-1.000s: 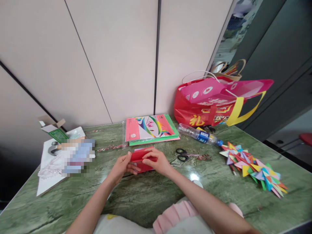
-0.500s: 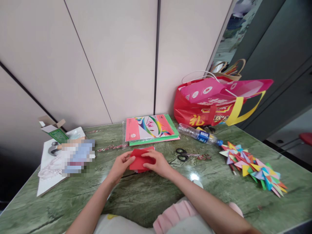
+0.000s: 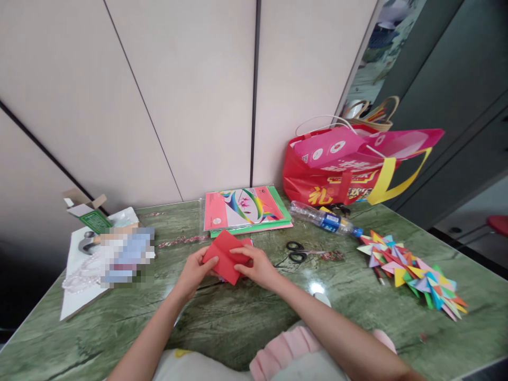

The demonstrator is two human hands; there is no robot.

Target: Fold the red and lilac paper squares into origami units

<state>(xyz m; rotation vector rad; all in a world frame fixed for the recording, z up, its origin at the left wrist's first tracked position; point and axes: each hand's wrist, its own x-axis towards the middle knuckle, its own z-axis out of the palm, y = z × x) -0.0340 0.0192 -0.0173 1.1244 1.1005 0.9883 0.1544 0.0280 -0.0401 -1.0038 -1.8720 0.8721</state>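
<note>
A square sheet of red paper (image 3: 227, 255) with a crease is held up between my two hands, turned so that a corner points away from me. My left hand (image 3: 195, 271) pinches its left corner, thumb on top. On the right side, my right hand (image 3: 254, 264) grips the paper with thumb and fingers. Beneath it lies more paper, mostly hidden by the sheet and my fingers. Black-handled scissors (image 3: 298, 252) rest on the table to the right of my right hand. Just beyond my hands is a plastic-wrapped pack of coloured paper (image 3: 246, 209).
A red gift bag (image 3: 333, 169) stands at the back right, with a plastic bottle (image 3: 325, 218) lying before it. Folded multicoloured paper pieces (image 3: 413, 272) are on the right. At the left are a small box (image 3: 89, 214) and a white board (image 3: 73, 296) with beads (image 3: 81, 275).
The red paper has been turned in my hands from lying square to a diamond position. Both hands have stayed in nearly the same place.
</note>
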